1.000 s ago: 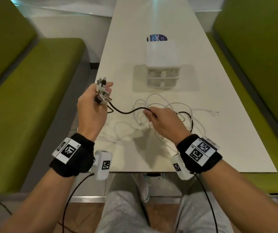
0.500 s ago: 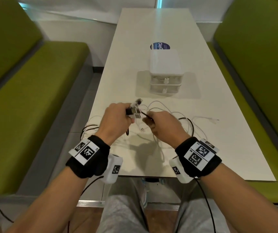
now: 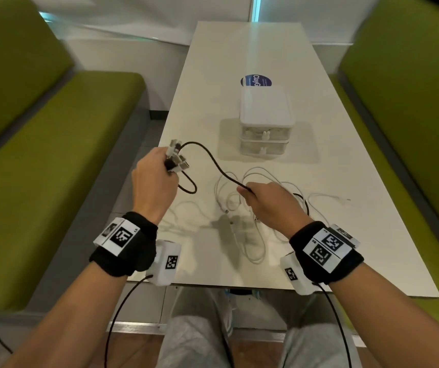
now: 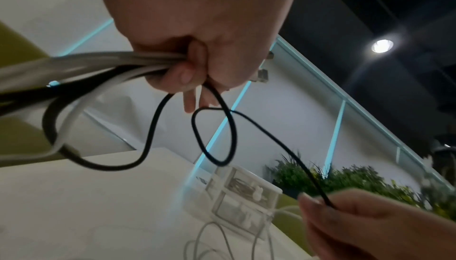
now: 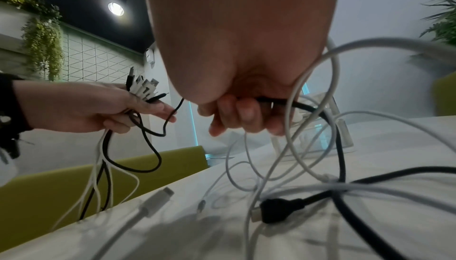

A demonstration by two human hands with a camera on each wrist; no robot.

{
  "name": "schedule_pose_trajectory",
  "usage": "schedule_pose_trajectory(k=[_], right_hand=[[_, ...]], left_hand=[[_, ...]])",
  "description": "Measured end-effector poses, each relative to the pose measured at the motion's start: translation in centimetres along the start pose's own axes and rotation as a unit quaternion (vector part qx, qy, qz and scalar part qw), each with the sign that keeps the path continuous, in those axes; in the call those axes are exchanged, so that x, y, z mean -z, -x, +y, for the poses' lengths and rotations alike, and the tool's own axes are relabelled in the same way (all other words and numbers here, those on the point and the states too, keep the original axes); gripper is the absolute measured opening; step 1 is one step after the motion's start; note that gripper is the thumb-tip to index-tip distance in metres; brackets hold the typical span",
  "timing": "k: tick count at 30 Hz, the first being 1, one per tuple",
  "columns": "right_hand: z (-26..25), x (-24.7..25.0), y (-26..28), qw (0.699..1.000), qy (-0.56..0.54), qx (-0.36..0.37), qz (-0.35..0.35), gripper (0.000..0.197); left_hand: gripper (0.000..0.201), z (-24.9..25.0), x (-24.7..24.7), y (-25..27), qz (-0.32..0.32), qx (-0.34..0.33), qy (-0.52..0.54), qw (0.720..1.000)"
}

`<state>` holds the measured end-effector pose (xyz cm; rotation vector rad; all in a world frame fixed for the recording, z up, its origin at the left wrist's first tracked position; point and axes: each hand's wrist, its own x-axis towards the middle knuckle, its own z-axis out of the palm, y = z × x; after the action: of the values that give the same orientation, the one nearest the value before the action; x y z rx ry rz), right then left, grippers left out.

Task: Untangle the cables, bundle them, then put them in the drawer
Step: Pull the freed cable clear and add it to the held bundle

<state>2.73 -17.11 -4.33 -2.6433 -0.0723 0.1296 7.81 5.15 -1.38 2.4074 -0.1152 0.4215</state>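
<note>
My left hand [image 3: 157,179] is raised over the table's left edge and grips a bunch of black and white cable ends [image 3: 176,156], their plugs sticking up out of the fist [image 5: 143,86]. A black cable [image 3: 213,160] arcs from that bunch to my right hand [image 3: 266,200], which pinches it low over the table [image 5: 271,100]. Loose white cables [image 3: 255,187] lie tangled under and around the right hand. A black plug [image 5: 279,208] rests among them. The white two-drawer unit [image 3: 265,128] stands farther back, both drawers closed.
The white table [image 3: 319,144] runs away from me between two green benches [image 3: 53,144]. A round blue sticker [image 3: 255,81] lies behind the drawer unit. Some cables hang over the table's left edge [image 5: 98,186].
My left hand has swung left and up from beside the right hand, drawing the black cable out into a long arc. The right hand has stayed low over the tangle.
</note>
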Motion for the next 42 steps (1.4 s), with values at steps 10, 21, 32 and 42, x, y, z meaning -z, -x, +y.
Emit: schedule_pose_trajectory(k=[10,21,32,42], right_hand=[[0.1,-0.7,-2.0,0.996,0.015,-0.079,0.024,0.05],[-3.6,0.0,-1.0,0.997,0.065,0.038,-0.016,0.032],[-4.1,-0.4,-0.9,0.986,0.103,0.122,-0.039,0.029],[-0.7,0.0,-3.1,0.999,0.003,0.048,-0.015,0.041]], left_hand=[[0.038,2.9,-1.2,1.9,0.11,-0.15,0.127,0.974],[0.026,2.2,-2.7,3.5,-0.11,-0.073,0.148,0.98],[0.024,0.3,-3.3,2.8,-0.15,-0.01,0.195,0.969],[0.029,-4.1,1.1,-1.5,0.024,0.09,0.152,0.984]])
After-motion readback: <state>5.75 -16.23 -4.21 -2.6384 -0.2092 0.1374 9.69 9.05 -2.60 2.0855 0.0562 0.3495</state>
